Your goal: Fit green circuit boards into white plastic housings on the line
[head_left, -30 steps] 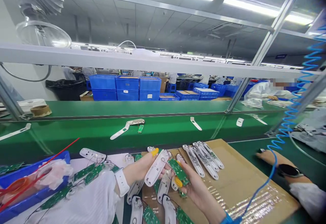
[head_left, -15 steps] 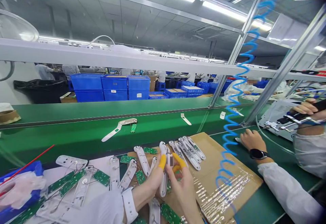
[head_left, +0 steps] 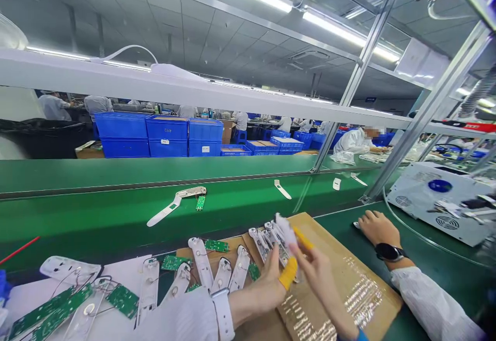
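My right hand (head_left: 315,268), with a yellow finger cot, grips a white plastic housing (head_left: 285,230) that is smeared by motion. The housing is held over a row of similar white housings (head_left: 267,240) on the brown cardboard. Just left of it, my left hand (head_left: 271,279) has its fingers apart, one in a yellow cot, and appears to hold nothing. Part of the row is hidden behind my hands. Left of them lie more white housings (head_left: 200,263) with thin wires and green circuit boards (head_left: 216,246).
Several circuit boards and opened housings (head_left: 70,268) lie at the left. A co-worker's hand (head_left: 380,230) with a dark watch rests at right. White parts (head_left: 282,189) sit on the green belt (head_left: 240,201). A grey machine (head_left: 434,201) and metal post (head_left: 344,98) stand beyond.
My hands have moved right, from among the boards to the housing row, with the white housing. My left hand has come off it. The second co-worker hand, holding a tool, has left view.
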A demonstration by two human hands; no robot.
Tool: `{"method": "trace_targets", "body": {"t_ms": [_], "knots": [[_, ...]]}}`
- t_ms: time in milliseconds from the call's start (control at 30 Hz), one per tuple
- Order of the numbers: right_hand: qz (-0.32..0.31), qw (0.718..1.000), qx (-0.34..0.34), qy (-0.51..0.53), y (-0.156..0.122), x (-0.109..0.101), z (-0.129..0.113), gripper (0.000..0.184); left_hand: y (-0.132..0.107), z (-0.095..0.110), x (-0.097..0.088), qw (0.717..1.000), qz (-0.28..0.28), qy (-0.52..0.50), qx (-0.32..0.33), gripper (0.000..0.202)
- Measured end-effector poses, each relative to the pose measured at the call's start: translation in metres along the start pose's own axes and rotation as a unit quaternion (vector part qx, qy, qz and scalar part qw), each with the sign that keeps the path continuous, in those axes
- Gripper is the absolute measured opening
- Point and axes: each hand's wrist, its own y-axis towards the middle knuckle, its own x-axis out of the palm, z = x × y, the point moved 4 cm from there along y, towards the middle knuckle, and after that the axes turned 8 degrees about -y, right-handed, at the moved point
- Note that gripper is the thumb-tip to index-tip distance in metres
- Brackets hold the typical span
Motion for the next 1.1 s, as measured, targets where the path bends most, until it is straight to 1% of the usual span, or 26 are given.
{"method": "trace_targets", "body": {"t_ms": [33, 67, 100, 133, 167, 200, 233, 300, 333, 367, 400, 433, 500, 567, 633, 700, 800, 900, 967, 1033, 1100], "knots": [[0.014, 0.999, 0.013, -0.03, 0.018, -0.008, 0.015, 0.048, 0.001, 0.003, -0.006, 0.999, -0.001, 0.048, 0.004, 0.101], [0.026, 0.997, 0.027, -0.06, 0.035, -0.015, 0.03, 0.045, 0.003, 0.005, -0.017, 0.995, 0.005, 0.099, 0.011, 0.092], [0.029, 0.995, 0.037, -0.086, 0.05, -0.018, 0.044, 0.043, 0.006, 0.008, -0.033, 0.988, 0.02, 0.149, 0.021, 0.078], [0.028, 0.993, 0.046, -0.107, 0.063, -0.018, 0.057, 0.044, 0.011, 0.011, -0.054, 0.979, 0.046, 0.195, 0.03, 0.059], [0.023, 0.991, 0.052, -0.123, 0.073, -0.016, 0.07, 0.044, 0.018, 0.014, -0.079, 0.967, 0.079, 0.241, 0.037, 0.044], [0.016, 0.989, 0.055, -0.135, 0.08, -0.012, 0.08, 0.044, 0.026, 0.017, -0.109, 0.951, 0.121, 0.283, 0.037, 0.036], [0.008, 0.988, 0.056, -0.142, 0.083, -0.007, 0.089, 0.043, 0.035, 0.021, -0.14, 0.931, 0.165, 0.324, 0.031, 0.032], [-0.005, 0.988, 0.051, -0.147, 0.085, 0.003, 0.101, 0.039, 0.055, 0.029, -0.203, 0.888, 0.233, 0.397, 0.011, 0.035], [-0.01, 0.988, 0.048, -0.148, 0.085, 0.007, 0.106, 0.037, 0.065, 0.033, -0.23, 0.866, 0.254, 0.431, 0.003, 0.038], [-0.014, 0.988, 0.047, -0.147, 0.083, 0.01, 0.11, 0.036, 0.076, 0.037, -0.254, 0.846, 0.264, 0.464, -0.004, 0.041], [-0.018, 0.988, 0.047, -0.146, 0.082, 0.012, 0.113, 0.036, 0.087, 0.039, -0.274, 0.826, 0.27, 0.494, -0.012, 0.043], [-0.02, 0.988, 0.049, -0.144, 0.081, 0.013, 0.115, 0.036, 0.098, 0.041, -0.29, 0.809, 0.273, 0.521, -0.023, 0.045], [-0.027, 0.989, 0.057, -0.135, 0.08, 0.014, 0.119, 0.037, 0.119, 0.04, -0.312, 0.779, 0.274, 0.561, -0.057, 0.046], [-0.037, 0.99, 0.067, -0.122, 0.078, 0.014, 0.121, 0.038, 0.138, 0.038, -0.323, 0.759, 0.271, 0.585, -0.089, 0.045], [-0.044, 0.991, 0.078, -0.104, 0.075, 0.015, 0.121, 0.042, 0.154, 0.035, -0.326, 0.75, 0.265, 0.597, -0.108, 0.043], [-0.044, 0.992, 0.087, -0.085, 0.072, 0.016, 0.12, 0.047, 0.165, 0.035, -0.325, 0.752, 0.257, 0.597, -0.112, 0.039], [-0.033, 0.992, 0.107, -0.063, 0.071, 0.014, 0.121, 0.047, 0.167, 0.039, -0.321, 0.766, 0.264, 0.576, -0.104, 0.033], [-0.019, 0.991, 0.127, -0.033, 0.073, 0.009, 0.121, 0.046, 0.158, 0.055, -0.312, 0.788, 0.301, 0.532, -0.068, 0.033], [0.017, 0.991, 0.135, -0.002, 0.074, 0.001, 0.115, 0.053, 0.15, 0.07, -0.301, 0.811, 0.323, 0.487, -0.037, 0.034], [0.062, 0.988, 0.138, 0.039, 0.072, -0.007, 0.1, 0.064, 0.138, 0.085, -0.281, 0.842, 0.328, 0.429, -0.008, 0.034], [0.076, 0.983, 0.136, 0.096, 0.068, -0.01, 0.076, 0.069, 0.122, 0.094, -0.25, 0.883, 0.305, 0.356, 0.016, 0.033]]}}
